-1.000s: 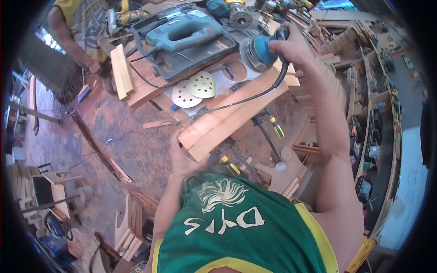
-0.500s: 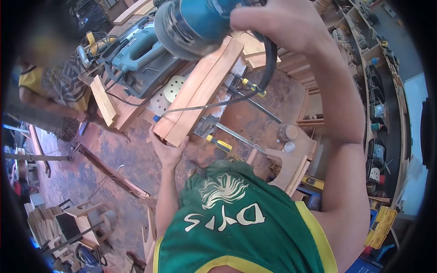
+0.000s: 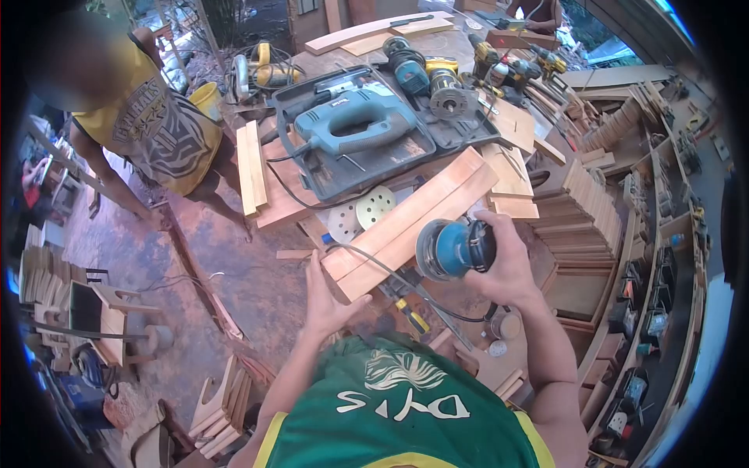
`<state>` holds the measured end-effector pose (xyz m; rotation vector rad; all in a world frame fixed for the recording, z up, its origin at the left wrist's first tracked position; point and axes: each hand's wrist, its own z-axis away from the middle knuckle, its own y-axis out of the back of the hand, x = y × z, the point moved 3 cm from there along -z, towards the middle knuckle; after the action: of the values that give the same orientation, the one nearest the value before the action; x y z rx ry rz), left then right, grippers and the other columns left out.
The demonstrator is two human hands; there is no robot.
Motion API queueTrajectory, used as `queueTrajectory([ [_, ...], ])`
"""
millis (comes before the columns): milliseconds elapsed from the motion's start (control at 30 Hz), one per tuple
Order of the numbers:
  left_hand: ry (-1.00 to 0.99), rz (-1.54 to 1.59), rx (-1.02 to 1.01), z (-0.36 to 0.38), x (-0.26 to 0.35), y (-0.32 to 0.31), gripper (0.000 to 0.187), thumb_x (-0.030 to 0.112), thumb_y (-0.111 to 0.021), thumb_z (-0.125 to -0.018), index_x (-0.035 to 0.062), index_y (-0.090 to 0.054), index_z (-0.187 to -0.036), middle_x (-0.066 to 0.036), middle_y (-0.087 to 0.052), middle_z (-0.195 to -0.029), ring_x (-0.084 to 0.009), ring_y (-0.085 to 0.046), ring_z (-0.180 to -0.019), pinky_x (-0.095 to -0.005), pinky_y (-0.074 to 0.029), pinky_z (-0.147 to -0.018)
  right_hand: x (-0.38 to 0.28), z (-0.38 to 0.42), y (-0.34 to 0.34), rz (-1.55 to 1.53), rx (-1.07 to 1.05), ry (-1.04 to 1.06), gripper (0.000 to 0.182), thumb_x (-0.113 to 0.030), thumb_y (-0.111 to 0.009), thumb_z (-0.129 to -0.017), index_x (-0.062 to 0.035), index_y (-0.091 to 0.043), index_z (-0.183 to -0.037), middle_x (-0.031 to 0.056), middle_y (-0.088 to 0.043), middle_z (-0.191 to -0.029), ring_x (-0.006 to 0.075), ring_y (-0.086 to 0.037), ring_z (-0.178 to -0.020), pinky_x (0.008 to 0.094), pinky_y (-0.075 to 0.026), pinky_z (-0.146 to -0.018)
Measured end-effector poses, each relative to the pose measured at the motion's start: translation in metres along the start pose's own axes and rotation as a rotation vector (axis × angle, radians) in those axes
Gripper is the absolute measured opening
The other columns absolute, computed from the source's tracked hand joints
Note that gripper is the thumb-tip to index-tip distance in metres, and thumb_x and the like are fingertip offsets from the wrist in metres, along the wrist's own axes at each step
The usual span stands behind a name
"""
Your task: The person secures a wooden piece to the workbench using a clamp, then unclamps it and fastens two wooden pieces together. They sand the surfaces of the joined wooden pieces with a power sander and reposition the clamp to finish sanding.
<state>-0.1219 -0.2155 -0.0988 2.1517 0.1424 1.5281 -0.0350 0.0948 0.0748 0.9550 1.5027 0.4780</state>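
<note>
My right hand (image 3: 505,261) is wrapped round a blue orbital sander (image 3: 452,248), held tilted at the right-hand side of two pale wooden boards (image 3: 413,221). The boards lie side by side, angled away from me on the bench. At their near end my left hand (image 3: 324,303) grips them, fingers along the left side and thumb at the corner. A black cord (image 3: 381,265) loops across the boards' near part. Below them juts a clamp with a yellow and black handle (image 3: 411,316). Perforated sanding discs (image 3: 375,207) lie just left of the boards.
A jigsaw (image 3: 355,125) rests in its open case (image 3: 312,178) beyond the boards. Further back are a blue power tool (image 3: 407,69) and several drills (image 3: 521,70). Another person (image 3: 160,129) stands at the left. Stacked wood pieces (image 3: 581,207) and shelving (image 3: 663,242) line the right side.
My right hand has lowered the sander from high near the camera to beside the boards. My left hand stays at the boards' end. The view has tilted up, showing more of the bench.
</note>
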Motion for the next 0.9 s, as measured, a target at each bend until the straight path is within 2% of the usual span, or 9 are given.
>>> queueTrajectory([
  [67,-0.094,-0.02,0.084,-0.019,-0.001,0.03,0.106,0.03,-0.094,-0.072,-0.0045,-0.037,-0.154,-0.025,-0.049,-0.142,-0.041,-0.047,-0.137,-0.0511,-0.038,-0.118,-0.002,-0.008,-0.007,0.076,-0.04,0.063,0.086,-0.018,-0.079,-0.063,-0.0088,-0.052,-0.144,0.0218,-0.059,-0.129,0.0445,-0.064,-0.114,0.0478,-0.054,-0.099],
  [167,-0.23,-0.043,0.254,-0.071,-0.007,0.062,0.078,0.021,-0.09,-0.078,-0.0009,-0.053,-0.144,-0.022,-0.056,-0.135,-0.0388,-0.05,-0.133,-0.0504,-0.039,-0.115,-0.01,-0.022,-0.017,0.17,-0.129,0.089,0.085,-0.02,-0.077,-0.066,-0.0116,-0.052,-0.147,0.0218,-0.057,-0.13,0.0442,-0.065,-0.112,0.05,-0.055,-0.096],
  [233,-0.241,-0.407,0.31,-0.107,-0.034,0.061,0.074,0.023,-0.089,-0.08,0.0003,-0.056,-0.142,-0.019,-0.057,-0.135,-0.0392,-0.054,-0.129,-0.0507,-0.042,-0.112,-0.025,-0.028,-0.024,0.251,-0.198,0.036,0.086,-0.021,-0.078,-0.067,-0.0152,-0.052,-0.149,0.0212,-0.056,-0.133,0.0429,-0.066,-0.113,0.0507,-0.055,-0.095],
  [333,-0.257,-0.608,0.488,-0.121,-0.061,0.056,0.074,0.022,-0.091,-0.078,0.0045,-0.056,-0.14,-0.019,-0.054,-0.138,-0.0444,-0.049,-0.131,-0.0571,-0.036,-0.115,-0.037,-0.039,-0.033,0.35,-0.229,0.001,0.087,-0.021,-0.077,-0.065,-0.0149,-0.053,-0.148,0.0199,-0.056,-0.133,0.0425,-0.066,-0.111,0.0501,-0.055,-0.095],
  [433,-0.003,-0.743,0.14,-0.136,-0.086,0.058,0.077,0.029,-0.091,-0.077,0.0087,-0.057,-0.143,-0.019,-0.051,-0.142,-0.0459,-0.045,-0.136,-0.0618,-0.031,-0.117,-0.044,-0.041,-0.042,0.36,-0.223,0.033,0.089,-0.02,-0.078,-0.063,-0.0147,-0.054,-0.149,0.0204,-0.056,-0.133,0.0431,-0.066,-0.111,0.0504,-0.055,-0.095],
  [500,-0.195,-0.861,0.307,-0.138,-0.103,0.048,0.076,0.037,-0.09,-0.075,0.0124,-0.062,-0.141,-0.018,-0.052,-0.143,-0.0455,-0.042,-0.142,-0.0645,-0.029,-0.119,-0.048,-0.045,-0.041,0.333,-0.228,0.02,0.09,-0.019,-0.078,-0.062,-0.014,-0.054,-0.148,0.021,-0.056,-0.132,0.0436,-0.065,-0.111,0.0507,-0.055,-0.095],
  [700,-0.259,-0.746,0.316,-0.147,-0.119,0.044,0.057,0.043,-0.087,-0.073,0.0168,-0.076,-0.122,-0.007,-0.056,-0.141,-0.0422,-0.04,-0.146,-0.0688,-0.024,-0.119,-0.051,-0.048,-0.047,0.351,-0.18,0.019,0.087,-0.015,-0.078,-0.061,-0.0139,-0.057,-0.146,0.0226,-0.056,-0.132,0.0451,-0.065,-0.111,0.0527,-0.056,-0.092],
  [733,-0.26,-0.733,0.341,-0.147,-0.12,0.042,0.055,0.042,-0.088,-0.072,0.0173,-0.077,-0.12,-0.003,-0.059,-0.137,-0.0394,-0.04,-0.146,-0.0686,-0.025,-0.118,-0.052,-0.048,-0.049,0.322,-0.167,0.005,0.086,-0.014,-0.076,-0.061,-0.0115,-0.058,-0.145,0.0232,-0.056,-0.131,0.0455,-0.065,-0.111,0.0522,-0.056,-0.092],
  [900,-0.291,-0.7,0.363,-0.156,-0.132,0.046,0.052,0.04,-0.088,-0.072,0.0174,-0.077,-0.117,-0.001,-0.064,-0.13,-0.0377,-0.043,-0.144,-0.0654,-0.029,-0.116,-0.053,-0.049,-0.053,0.318,-0.132,0.005,0.086,-0.013,-0.073,-0.059,-0.0112,-0.058,-0.144,0.0232,-0.057,-0.13,0.0451,-0.064,-0.111,0.0516,-0.055,-0.093],
])
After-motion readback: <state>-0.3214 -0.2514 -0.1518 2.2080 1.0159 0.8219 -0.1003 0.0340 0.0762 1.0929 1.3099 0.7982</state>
